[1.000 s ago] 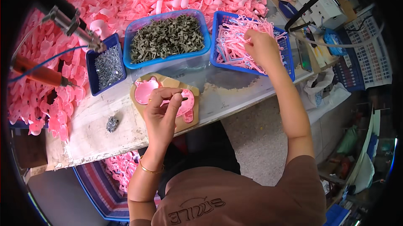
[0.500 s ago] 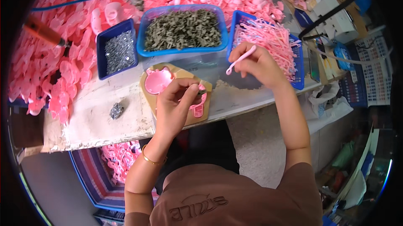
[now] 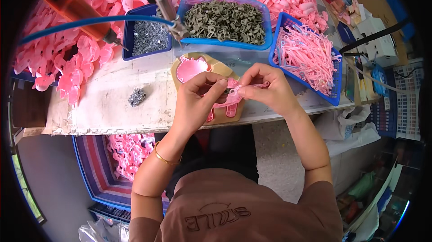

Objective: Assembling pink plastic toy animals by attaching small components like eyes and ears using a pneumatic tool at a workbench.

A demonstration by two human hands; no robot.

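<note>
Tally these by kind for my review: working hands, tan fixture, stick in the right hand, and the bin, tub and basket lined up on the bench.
Left hand, right hand: 2
Tan fixture: 1
Pink stick: 1
Dark blue bin: 1
Light blue tub: 1
Blue basket: 1
Total: 7

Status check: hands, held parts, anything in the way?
Left hand pinches small dark piece, mostly hidden. Right hand grips pink strip. Hands partly cover tan block beneath.

At two o'clock, smooth plastic in the pink strip [image 3: 265, 84]; at ten, glossy plastic in the shells [image 3: 87, 51]; at eleven, shiny metal in the cylindrical tool [image 3: 164, 2]; at nine, scuffed matt tabletop [image 3: 99, 107].
</note>
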